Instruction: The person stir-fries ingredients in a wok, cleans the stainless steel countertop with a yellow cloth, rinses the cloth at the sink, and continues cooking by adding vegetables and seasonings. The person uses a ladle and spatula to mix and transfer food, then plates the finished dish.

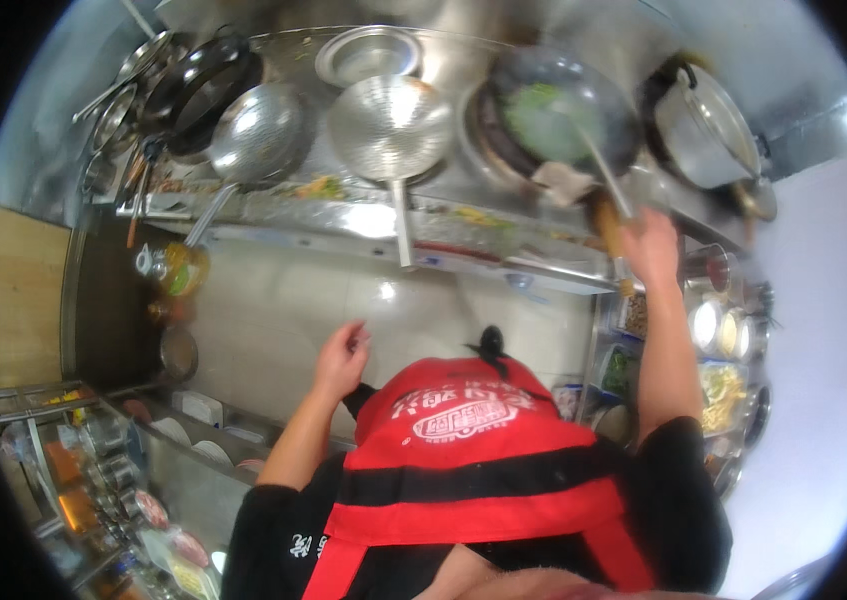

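Observation:
My right hand (651,246) grips the long handle of a metal ladle (608,174). The ladle's blurred head dips into a dark wok (613,82) on the right side of the stove. Chopped greens (542,101) and a cloudy pale-green liquid (554,133) fill the wok's bottom. On its near rim lies a folded beige cloth (563,184). A wooden handle (608,229) sticks out toward me beside my right hand. Away from the stove, my left hand (344,358) hangs above the floor in front of my red apron, fingers loosely curled and holding nothing.
A hammered metal pan (392,126), a second metal pan (257,131) and a metal basin (368,58) occupy the stove's middle. Their handles overhang the front edge. Right of the wok stands a tall pot (701,131). Ingredient containers (722,394) line my right side.

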Action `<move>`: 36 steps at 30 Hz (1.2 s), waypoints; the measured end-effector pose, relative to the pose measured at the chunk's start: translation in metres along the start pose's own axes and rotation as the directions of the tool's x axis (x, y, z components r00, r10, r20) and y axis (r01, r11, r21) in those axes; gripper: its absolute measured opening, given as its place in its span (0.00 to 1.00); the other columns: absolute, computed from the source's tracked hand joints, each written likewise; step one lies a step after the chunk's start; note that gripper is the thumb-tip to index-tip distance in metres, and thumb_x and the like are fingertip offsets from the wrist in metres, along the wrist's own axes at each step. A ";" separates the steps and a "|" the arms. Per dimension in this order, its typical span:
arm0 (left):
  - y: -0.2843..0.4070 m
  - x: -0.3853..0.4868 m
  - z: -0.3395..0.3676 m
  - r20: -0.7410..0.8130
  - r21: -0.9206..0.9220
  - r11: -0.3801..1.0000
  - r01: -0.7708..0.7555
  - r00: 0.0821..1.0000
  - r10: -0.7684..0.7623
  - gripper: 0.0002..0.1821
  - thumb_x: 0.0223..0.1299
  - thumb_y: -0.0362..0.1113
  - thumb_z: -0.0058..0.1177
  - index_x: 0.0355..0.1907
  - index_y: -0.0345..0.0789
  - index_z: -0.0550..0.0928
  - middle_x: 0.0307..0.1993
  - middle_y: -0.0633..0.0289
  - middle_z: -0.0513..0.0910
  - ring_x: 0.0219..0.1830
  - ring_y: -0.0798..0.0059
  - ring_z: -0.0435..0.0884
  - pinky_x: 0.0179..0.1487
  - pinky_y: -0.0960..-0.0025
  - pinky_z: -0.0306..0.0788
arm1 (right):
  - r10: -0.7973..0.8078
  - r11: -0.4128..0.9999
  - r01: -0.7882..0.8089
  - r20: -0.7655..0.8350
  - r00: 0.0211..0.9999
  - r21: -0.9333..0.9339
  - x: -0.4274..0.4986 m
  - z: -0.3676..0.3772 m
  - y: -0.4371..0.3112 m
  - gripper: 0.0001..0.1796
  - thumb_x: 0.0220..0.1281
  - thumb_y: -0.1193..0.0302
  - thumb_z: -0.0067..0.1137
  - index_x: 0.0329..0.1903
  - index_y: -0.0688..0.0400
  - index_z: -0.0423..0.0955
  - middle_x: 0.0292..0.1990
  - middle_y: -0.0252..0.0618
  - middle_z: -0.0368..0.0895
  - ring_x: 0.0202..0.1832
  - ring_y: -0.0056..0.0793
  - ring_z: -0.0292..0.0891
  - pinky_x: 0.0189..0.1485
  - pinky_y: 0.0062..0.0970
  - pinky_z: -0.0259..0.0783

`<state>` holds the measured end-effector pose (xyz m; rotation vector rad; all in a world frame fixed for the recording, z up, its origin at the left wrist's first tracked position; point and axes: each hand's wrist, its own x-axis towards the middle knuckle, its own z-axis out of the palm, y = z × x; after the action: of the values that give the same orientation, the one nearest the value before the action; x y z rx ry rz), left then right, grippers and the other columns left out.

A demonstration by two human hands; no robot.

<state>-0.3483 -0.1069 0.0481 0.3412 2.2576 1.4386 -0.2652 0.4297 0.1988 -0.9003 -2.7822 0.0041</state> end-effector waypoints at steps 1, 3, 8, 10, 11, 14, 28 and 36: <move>0.014 0.026 0.042 0.037 0.001 0.999 -0.039 0.999 0.039 0.19 0.67 0.36 0.55 0.58 0.32 0.78 0.42 0.55 0.84 0.39 0.70 0.82 0.48 0.67 0.76 | -0.015 0.999 0.016 0.017 1.000 -0.035 0.015 0.014 0.029 0.32 0.58 0.58 0.65 0.63 0.61 0.73 0.57 0.54 0.76 0.60 0.53 0.72 0.64 0.44 0.69; 0.079 0.074 0.111 0.154 0.070 0.997 -0.036 0.988 0.025 0.19 0.68 0.40 0.55 0.57 0.33 0.79 0.39 0.56 0.84 0.39 0.68 0.83 0.48 0.65 0.77 | 0.088 0.995 -0.096 0.275 0.957 0.016 0.043 0.042 0.052 0.31 0.60 0.60 0.63 0.63 0.62 0.72 0.56 0.56 0.78 0.58 0.56 0.75 0.61 0.46 0.72; 0.173 0.198 0.235 0.336 -0.206 0.950 0.236 0.929 -0.158 0.26 0.71 0.43 0.54 0.66 0.32 0.71 0.45 0.56 0.83 0.42 0.69 0.83 0.47 0.67 0.79 | -0.065 0.900 -0.106 0.370 0.927 0.424 0.099 0.046 0.077 0.29 0.65 0.67 0.56 0.69 0.56 0.68 0.49 0.61 0.82 0.53 0.59 0.78 0.59 0.47 0.73; 0.217 0.232 0.267 0.324 -0.451 0.797 0.401 0.906 -0.273 0.25 0.71 0.44 0.53 0.63 0.32 0.72 0.44 0.56 0.82 0.39 0.68 0.82 0.44 0.66 0.80 | 0.014 0.893 -0.192 0.403 0.915 0.406 0.109 0.025 0.088 0.29 0.67 0.67 0.54 0.70 0.53 0.66 0.48 0.61 0.82 0.52 0.59 0.78 0.58 0.47 0.74; 0.228 0.247 0.280 0.329 -0.551 0.711 0.438 0.896 -0.297 0.24 0.71 0.45 0.52 0.61 0.31 0.73 0.43 0.56 0.82 0.38 0.68 0.82 0.43 0.66 0.80 | 0.045 0.894 -0.222 0.415 0.909 0.389 0.111 0.016 0.085 0.28 0.68 0.66 0.53 0.70 0.54 0.67 0.48 0.61 0.82 0.52 0.59 0.79 0.58 0.47 0.74; 0.253 0.289 0.322 0.401 -0.615 0.592 0.521 0.853 -0.334 0.18 0.71 0.43 0.50 0.52 0.30 0.74 0.39 0.54 0.81 0.35 0.68 0.82 0.35 0.69 0.80 | 0.046 0.888 -0.229 0.417 0.908 0.400 0.104 0.038 0.068 0.25 0.71 0.63 0.47 0.66 0.60 0.69 0.49 0.61 0.82 0.52 0.59 0.79 0.57 0.47 0.74; 0.247 0.276 0.315 0.259 -0.728 0.510 0.459 0.872 -0.415 0.09 0.70 0.30 0.45 0.50 0.33 0.71 0.37 0.53 0.80 0.28 0.68 0.80 0.22 0.72 0.70 | -0.201 0.944 0.042 0.470 0.860 0.327 0.089 -0.069 0.101 0.17 0.70 0.67 0.52 0.55 0.65 0.75 0.45 0.62 0.82 0.52 0.62 0.76 0.56 0.50 0.71; 0.291 0.266 0.293 0.291 -0.681 0.535 0.499 0.856 -0.428 0.06 0.69 0.32 0.45 0.41 0.31 0.71 0.36 0.52 0.79 0.29 0.70 0.79 0.24 0.73 0.72 | -0.325 0.940 0.188 0.583 0.745 0.284 0.055 -0.111 0.102 0.25 0.70 0.67 0.53 0.66 0.63 0.70 0.43 0.62 0.82 0.49 0.61 0.78 0.53 0.50 0.73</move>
<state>-0.4457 0.3648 0.1433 -0.4360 1.3248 1.8084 -0.2267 0.5377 0.3110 -0.5050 -3.4018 0.6599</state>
